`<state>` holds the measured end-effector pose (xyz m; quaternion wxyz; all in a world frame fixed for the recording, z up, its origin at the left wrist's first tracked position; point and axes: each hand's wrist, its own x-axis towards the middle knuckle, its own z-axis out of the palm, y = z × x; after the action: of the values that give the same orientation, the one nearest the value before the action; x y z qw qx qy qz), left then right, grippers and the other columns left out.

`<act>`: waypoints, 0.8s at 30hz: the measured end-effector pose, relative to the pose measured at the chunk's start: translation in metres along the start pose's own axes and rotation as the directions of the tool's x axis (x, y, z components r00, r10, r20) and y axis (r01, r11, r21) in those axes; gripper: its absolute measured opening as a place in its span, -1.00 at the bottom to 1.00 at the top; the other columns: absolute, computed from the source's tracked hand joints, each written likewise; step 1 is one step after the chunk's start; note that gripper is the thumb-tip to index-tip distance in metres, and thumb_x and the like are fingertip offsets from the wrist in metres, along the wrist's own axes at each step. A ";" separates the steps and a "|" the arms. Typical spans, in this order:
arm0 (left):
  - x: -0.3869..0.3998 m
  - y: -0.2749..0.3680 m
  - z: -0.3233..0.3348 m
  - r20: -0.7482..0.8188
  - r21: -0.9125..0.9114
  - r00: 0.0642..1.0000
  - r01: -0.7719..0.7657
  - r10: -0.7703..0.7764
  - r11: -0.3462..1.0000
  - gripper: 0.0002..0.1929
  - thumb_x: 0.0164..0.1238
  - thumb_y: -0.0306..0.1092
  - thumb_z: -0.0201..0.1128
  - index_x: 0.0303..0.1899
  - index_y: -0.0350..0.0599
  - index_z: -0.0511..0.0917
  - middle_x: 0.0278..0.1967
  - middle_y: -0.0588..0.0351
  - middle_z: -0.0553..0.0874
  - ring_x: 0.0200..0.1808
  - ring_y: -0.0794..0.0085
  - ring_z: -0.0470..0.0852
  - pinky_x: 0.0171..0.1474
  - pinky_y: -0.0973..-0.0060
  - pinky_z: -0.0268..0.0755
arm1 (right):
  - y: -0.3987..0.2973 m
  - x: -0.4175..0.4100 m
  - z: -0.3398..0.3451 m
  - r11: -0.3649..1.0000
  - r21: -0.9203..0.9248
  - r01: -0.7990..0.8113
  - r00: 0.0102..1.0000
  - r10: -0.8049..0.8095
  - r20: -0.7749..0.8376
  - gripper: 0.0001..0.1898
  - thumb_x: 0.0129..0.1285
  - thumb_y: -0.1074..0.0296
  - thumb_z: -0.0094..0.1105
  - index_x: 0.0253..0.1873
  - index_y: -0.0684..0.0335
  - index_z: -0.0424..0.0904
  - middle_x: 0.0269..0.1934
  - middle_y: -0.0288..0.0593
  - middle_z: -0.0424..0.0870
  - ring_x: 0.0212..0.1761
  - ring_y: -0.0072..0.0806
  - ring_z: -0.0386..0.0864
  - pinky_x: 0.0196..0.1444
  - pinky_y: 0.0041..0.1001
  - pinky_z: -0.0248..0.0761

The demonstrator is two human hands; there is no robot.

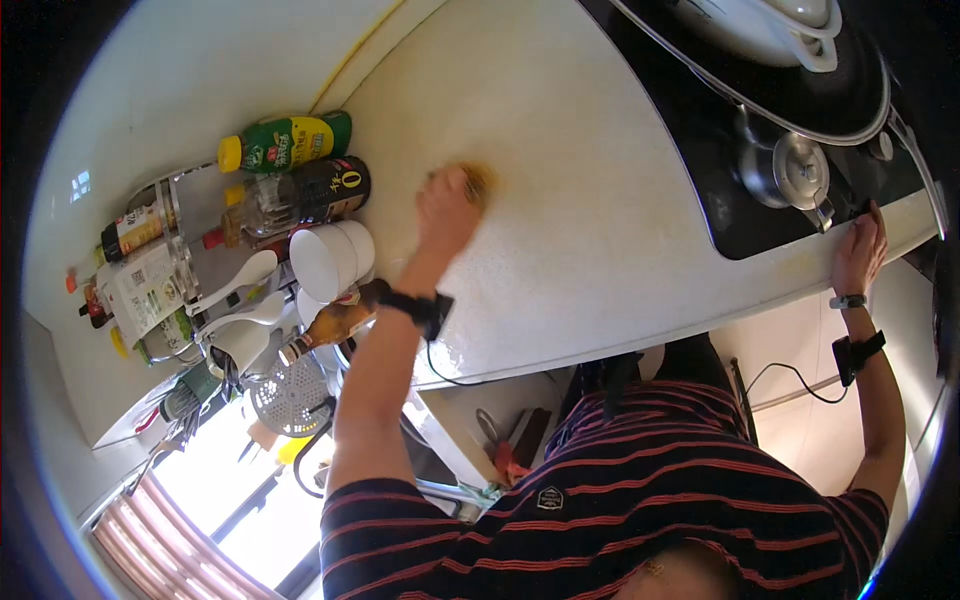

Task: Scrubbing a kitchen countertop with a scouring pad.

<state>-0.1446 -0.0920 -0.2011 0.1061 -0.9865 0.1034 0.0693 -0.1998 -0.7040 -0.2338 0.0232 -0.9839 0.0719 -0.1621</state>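
On the pale countertop (pixel 570 225), my left hand (pixel 448 206) grips a yellow-brown pad (pixel 480 184), pressed against the surface. Blur hides whether the pad is a sponge or a cloth. My right hand (pixel 859 251) rests at the counter's front edge, beside the black cooktop, and holds nothing. Just beyond it, a small stainless steel pot with a lid (pixel 801 172) stands on the cooktop (pixel 731 217). Both wrists wear black straps with small devices and cables.
A green bottle with a yellow cap (pixel 289 142), a dark-labelled bottle (pixel 322 191), white bowls (pixel 324 264) and an amber bottle (pixel 337 322) crowd the left side. A perforated metal ladle (pixel 291 394) hangs nearby. A large pan (pixel 757 97) holds white cookware (pixel 739 34) at the upper right.
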 end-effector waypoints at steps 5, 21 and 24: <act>0.087 -0.107 -0.008 -0.025 0.032 0.975 0.221 -0.220 0.975 -0.65 0.20 -0.22 0.10 -0.06 -0.22 0.34 -0.16 -0.16 0.54 -0.14 0.01 0.57 -0.09 0.20 0.47 | -0.010 -0.004 0.004 0.998 0.050 0.044 0.999 -0.043 -0.009 -0.74 0.29 0.28 -0.08 0.02 0.20 0.40 0.31 -0.21 0.28 0.26 -0.16 0.24 0.32 -0.18 0.03; 0.121 -0.106 -0.018 -0.014 -0.054 0.955 0.295 -0.296 0.954 -0.60 0.16 -0.22 0.14 -0.01 -0.22 0.37 -0.02 -0.18 0.49 0.05 -0.01 0.46 0.06 0.03 0.33 | -0.020 0.002 -0.006 0.996 0.008 -0.084 0.997 0.084 0.000 -0.74 0.22 0.42 -0.07 0.02 0.22 0.39 0.30 -0.20 0.28 0.27 -0.20 0.25 0.31 -0.22 0.06; 0.156 -0.109 -0.026 0.026 -0.066 0.885 0.465 -0.464 0.883 -0.58 0.16 -0.24 0.14 0.02 -0.24 0.37 0.01 -0.20 0.49 0.10 -0.04 0.44 0.09 0.08 0.34 | -0.011 0.002 -0.006 0.997 0.009 -0.079 0.997 0.079 0.007 -0.71 0.22 0.44 -0.07 0.05 0.24 0.38 0.30 -0.19 0.28 0.27 -0.19 0.25 0.32 -0.24 0.06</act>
<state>0.0338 -0.0231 -0.1798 0.0853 -0.9854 -0.1387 0.0502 -0.1981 -0.6933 -0.2265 0.0345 -0.9807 0.1098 -0.1582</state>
